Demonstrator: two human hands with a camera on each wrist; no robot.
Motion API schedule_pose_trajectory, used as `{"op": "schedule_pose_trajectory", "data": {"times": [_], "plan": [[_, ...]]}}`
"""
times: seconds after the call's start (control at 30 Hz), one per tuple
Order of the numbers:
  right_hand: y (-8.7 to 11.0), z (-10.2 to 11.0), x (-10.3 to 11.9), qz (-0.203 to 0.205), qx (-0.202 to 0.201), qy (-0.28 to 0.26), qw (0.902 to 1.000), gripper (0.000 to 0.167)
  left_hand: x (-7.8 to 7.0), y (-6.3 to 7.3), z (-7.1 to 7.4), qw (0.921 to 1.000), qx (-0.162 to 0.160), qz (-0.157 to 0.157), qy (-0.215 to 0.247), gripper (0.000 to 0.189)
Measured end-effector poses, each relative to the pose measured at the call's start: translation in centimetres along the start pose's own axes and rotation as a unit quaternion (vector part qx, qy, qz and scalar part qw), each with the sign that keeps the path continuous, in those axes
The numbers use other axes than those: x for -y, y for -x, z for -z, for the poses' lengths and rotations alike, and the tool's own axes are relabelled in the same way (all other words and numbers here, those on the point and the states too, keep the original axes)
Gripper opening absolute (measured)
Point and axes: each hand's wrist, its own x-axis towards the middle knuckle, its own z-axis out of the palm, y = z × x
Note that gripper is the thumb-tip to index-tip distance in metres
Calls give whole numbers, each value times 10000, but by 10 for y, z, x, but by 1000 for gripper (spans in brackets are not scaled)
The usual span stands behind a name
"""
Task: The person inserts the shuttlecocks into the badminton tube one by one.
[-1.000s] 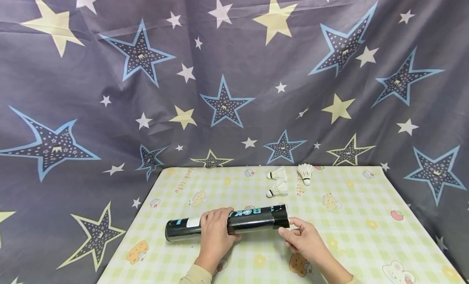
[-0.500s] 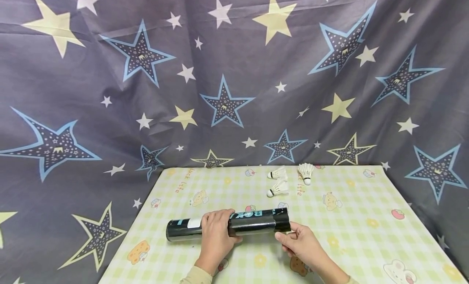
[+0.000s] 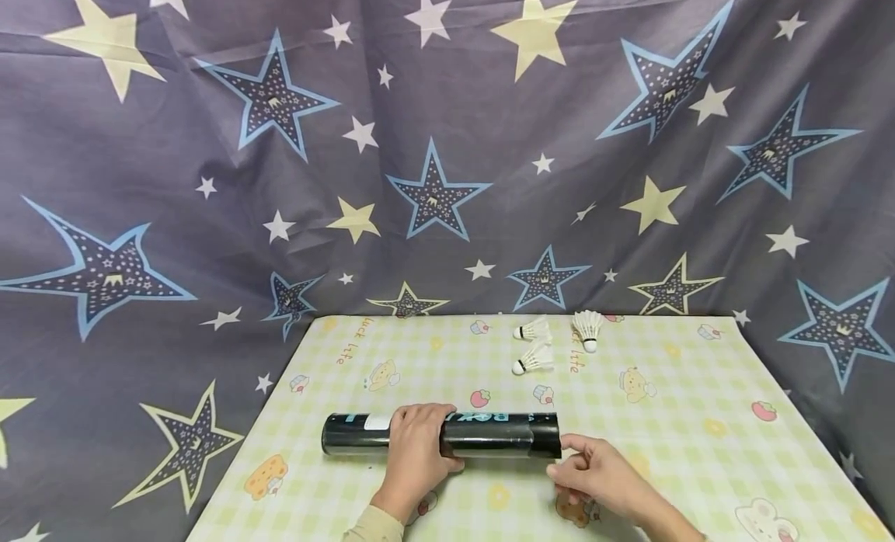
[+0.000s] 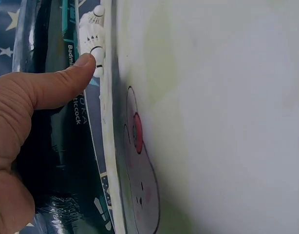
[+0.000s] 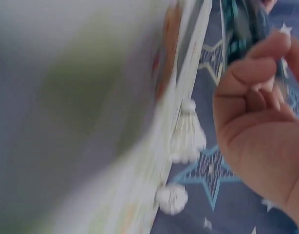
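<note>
One black tube (image 3: 492, 442), across the worktop (image 3: 699, 425), nearer its left edge; left hand (image 3: 416, 453), fingers wrapped round it; right hand (image 3: 604, 476), fingers bent at one end, hold unclear to me; a slackened left grip might let it twist.

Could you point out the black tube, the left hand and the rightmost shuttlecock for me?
Black tube (image 3: 488, 438): head view, on its dark side wall.
Left hand (image 3: 418, 447): head view, on the back of the hand.
Rightmost shuttlecock (image 3: 588, 325): head view, on its white feathers.

The left hand (image 4: 14, 127) grips a dark tube (image 4: 57, 151), with white shuttlecocks (image 4: 94, 35) beyond it.
</note>
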Motion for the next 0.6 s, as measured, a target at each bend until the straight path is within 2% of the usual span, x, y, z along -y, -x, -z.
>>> {"op": "schedule_pose_trajectory", "data": {"times": [0.1,0.2,0.27,0.4,0.53,0.6], "plan": [[8,21,1,-5,-47,306,9995,44,-2,-1,1,10000,18,6,-19,89],[7,42,6,-45,-528,741,9958,46,-3,-3,2,9998,-180,126,8,90],[-1,54,12,-79,-967,1037,9899,47,-4,-6,3,9989,-396,245,70,90],[-35,68,25,1,-1722,1670,9708,46,-2,-13,6,9958,-756,473,202,91],[-77,71,28,240,-1937,2089,9583,42,-1,-19,8,9946,-806,603,234,90],[-94,72,26,339,-1921,2141,9571,41,-2,-21,8,9949,-747,631,265,90]]}}
